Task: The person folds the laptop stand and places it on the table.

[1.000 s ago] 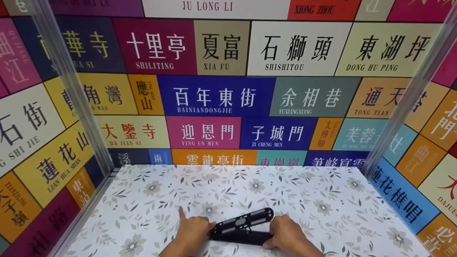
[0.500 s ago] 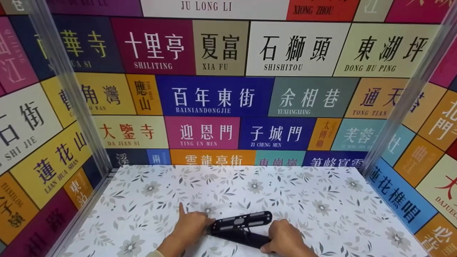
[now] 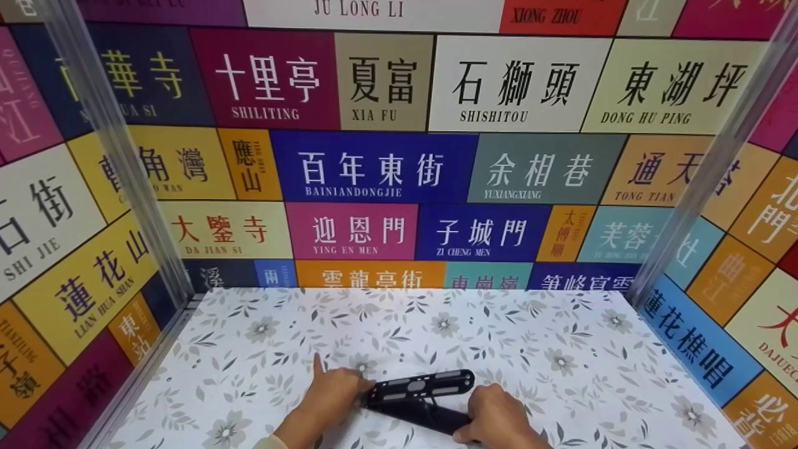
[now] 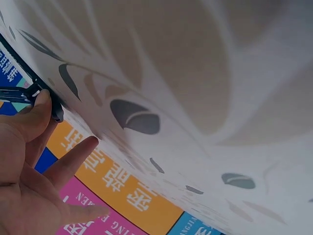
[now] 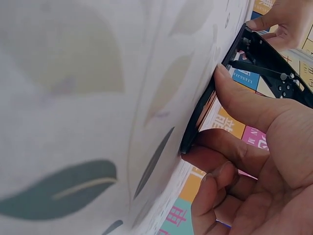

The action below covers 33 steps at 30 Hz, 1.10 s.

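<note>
Turned slightly clockwise since a second ago: black stand [image 3: 413, 388] at six o'clock of tabletop [image 3: 511, 333], pinched by fingers of left hand [image 3: 336, 396] (nine o'clock) and right hand [image 3: 495, 415] (four); probably reoriented, not folded; underside contact unclear.

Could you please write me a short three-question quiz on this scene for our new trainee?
1. Multiple choice: what pattern covers the table?
A. Stripes
B. Flowers and leaves
C. Checks

2. True or false: the black hinged frame is folded flat, its two halves pressed together.

3. Fill in the blank: the person's ____ hand is at the end where the two halves join.

Key:
1. B, flowers and leaves.
2. False; the upper half stands raised at an angle, with a strut between the halves.
3. Left; the left hand pinches the joined end, while the right hand grips the free end of the lower half.
</note>
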### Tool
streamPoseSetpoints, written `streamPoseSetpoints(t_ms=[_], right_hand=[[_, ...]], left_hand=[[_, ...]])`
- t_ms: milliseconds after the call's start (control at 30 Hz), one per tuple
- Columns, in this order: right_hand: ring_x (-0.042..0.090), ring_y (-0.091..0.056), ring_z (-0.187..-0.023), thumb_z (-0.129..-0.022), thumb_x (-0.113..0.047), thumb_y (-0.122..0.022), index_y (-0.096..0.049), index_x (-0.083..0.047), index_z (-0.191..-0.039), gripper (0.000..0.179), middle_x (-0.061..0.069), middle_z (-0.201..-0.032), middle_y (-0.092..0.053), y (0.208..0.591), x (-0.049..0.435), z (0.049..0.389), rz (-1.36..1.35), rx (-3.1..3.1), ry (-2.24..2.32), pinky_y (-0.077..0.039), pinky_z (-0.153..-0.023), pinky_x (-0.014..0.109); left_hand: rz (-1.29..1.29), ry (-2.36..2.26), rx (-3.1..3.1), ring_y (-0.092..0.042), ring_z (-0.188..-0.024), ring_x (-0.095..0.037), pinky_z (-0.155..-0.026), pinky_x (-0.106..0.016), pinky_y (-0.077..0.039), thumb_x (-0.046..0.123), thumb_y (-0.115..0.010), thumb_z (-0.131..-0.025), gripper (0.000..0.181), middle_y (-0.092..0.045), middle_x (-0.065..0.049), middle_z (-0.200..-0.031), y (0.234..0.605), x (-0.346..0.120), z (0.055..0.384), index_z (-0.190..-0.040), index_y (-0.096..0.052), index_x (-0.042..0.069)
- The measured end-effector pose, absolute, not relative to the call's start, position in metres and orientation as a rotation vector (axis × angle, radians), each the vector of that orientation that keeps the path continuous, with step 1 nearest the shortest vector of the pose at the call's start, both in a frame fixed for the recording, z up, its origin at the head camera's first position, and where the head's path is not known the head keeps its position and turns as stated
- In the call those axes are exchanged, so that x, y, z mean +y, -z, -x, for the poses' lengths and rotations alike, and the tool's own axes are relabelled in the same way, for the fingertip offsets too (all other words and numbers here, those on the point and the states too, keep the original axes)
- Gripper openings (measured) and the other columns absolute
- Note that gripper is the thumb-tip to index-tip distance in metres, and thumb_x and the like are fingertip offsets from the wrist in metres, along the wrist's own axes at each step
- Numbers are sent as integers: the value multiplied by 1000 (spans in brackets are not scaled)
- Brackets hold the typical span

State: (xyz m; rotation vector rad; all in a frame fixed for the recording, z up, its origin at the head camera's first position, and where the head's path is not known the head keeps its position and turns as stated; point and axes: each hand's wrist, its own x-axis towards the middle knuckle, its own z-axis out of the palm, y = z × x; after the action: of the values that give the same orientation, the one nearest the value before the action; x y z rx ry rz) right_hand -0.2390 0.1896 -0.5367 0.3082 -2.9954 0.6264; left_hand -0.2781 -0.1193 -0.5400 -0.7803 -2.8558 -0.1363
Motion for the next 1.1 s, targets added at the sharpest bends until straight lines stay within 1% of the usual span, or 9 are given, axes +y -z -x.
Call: streamPoseSetpoints(t_ms=[233,400,500,600,667,733,800,967,1100], right_hand=[[13,-47,-50,-43,-46,-87,-60,-20,-59,40,-8,-59,-53,529,195,243,-329,-3049,-626,-36,-45,32],[12,-51,-54,-56,-44,-84,-65,-22,-62,29,-10,-60,-58,519,204,257,-445,-3186,-760,-41,-48,31],[12,-55,-58,-64,-42,-80,-69,-23,-68,23,-10,-63,-63,515,211,268,-508,-3270,-885,-45,-53,30],[13,-61,-59,-68,-38,-80,-71,-19,-74,22,-7,-66,-66,515,218,279,-564,-3292,-1030,-50,-55,31],[16,-63,-59,-68,-36,-81,-71,-17,-76,23,-4,-66,-67,515,222,284,-584,-3300,-1124,-52,-54,32],[17,-65,-59,-66,-34,-82,-71,-14,-76,24,-2,-67,-68,516,224,289,-598,-3311,-1209,-54,-55,34],[16,-65,-59,-64,-33,-84,-72,-13,-74,25,0,-66,-68,517,224,294,-618,-3332,-1232,-55,-56,34],[9,-60,-53,-55,-28,-89,-73,-16,-66,23,-6,-59,-67,521,216,300,-661,-3388,-1036,-51,-52,28],[8,-57,-52,-49,-21,-90,-70,-17,-62,24,-10,-54,-63,522,208,298,-719,-3361,-849,-46,-51,25]], left_hand=[[763,185,-2891,-66,-86,-23,-87,-80,-23,7,-71,-67,47,-71,7,-93,536,-115,277,-103,-70,38],[707,203,-2895,-64,-89,-24,-89,-76,-27,15,-74,-68,28,-70,3,-90,530,-105,264,-94,-72,23],[661,166,-2822,-63,-81,-24,-85,-63,-42,23,-77,-67,23,-67,-1,-83,527,-94,253,-88,-70,17],[607,202,-2799,-61,-72,-24,-67,-45,-50,29,-76,-71,24,-64,-4,-78,524,-81,242,-89,-70,14],[569,274,-2823,-62,-68,-24,-57,-40,-50,31,-74,-74,26,-63,-7,-77,522,-72,235,-91,-68,12],[513,348,-2867,-63,-69,-26,-56,-39,-50,30,-73,-78,26,-64,-10,-77,520,-64,232,-94,-66,10],[466,384,-2872,-63,-67,-29,-55,-40,-50,28,-72,-79,24,-64,-13,-74,519,-58,229,-91,-64,9],[436,429,-2860,-63,-62,-30,-53,-38,-50,23,-71,-81,18,-62,-14,-68,517,-50,230,-80,-61,8],[449,441,-2856,-63,-62,-29,-51,-37,-49,20,-69,-82,16,-62,-14,-66,519,-47,232,-78,-61,7]])
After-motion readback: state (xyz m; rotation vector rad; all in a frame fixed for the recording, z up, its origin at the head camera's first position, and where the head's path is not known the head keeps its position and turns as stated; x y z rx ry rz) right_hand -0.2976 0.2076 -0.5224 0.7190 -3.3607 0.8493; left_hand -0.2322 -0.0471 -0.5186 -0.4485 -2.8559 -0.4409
